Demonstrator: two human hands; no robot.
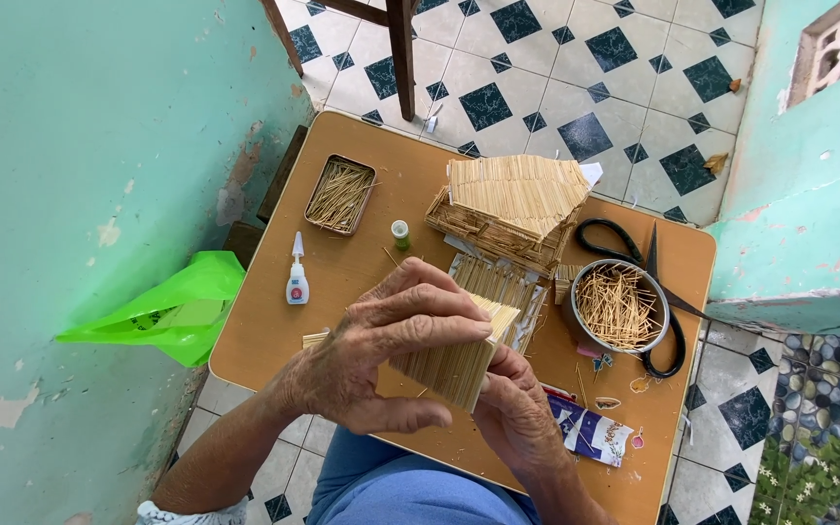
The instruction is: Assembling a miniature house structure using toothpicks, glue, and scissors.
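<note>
At about ten o'clock on the small wooden table sits a shallow rectangular metal tin full of thin pale sticks lying mostly lengthwise. At three o'clock a round metal bowl holds a looser, criss-crossed heap of the same sticks. A small white glue bottle with a tapered nozzle lies at nine o'clock, its green cap standing apart near the centre.

You hold a flat panel of glued sticks at the table's centre, just above its surface. Your left hand lies over the panel's top, fingers pressed together and curled across it, thumb underneath at six o'clock. Your right hand supports the panel's lower right edge from beneath; its fingers are mostly hidden behind the panel, so you cannot tell how they are set.

At twelve o'clock stands a little stick-built house with a ribbed, sloping roof. Black-handled scissors curve around the bowl, partly hidden under it. A printed paper wrapper lies at five o'clock, beside small cut-out scraps too tiny to identify. A green plastic bag hangs off the table's left side against the peeling turquoise wall.
</note>
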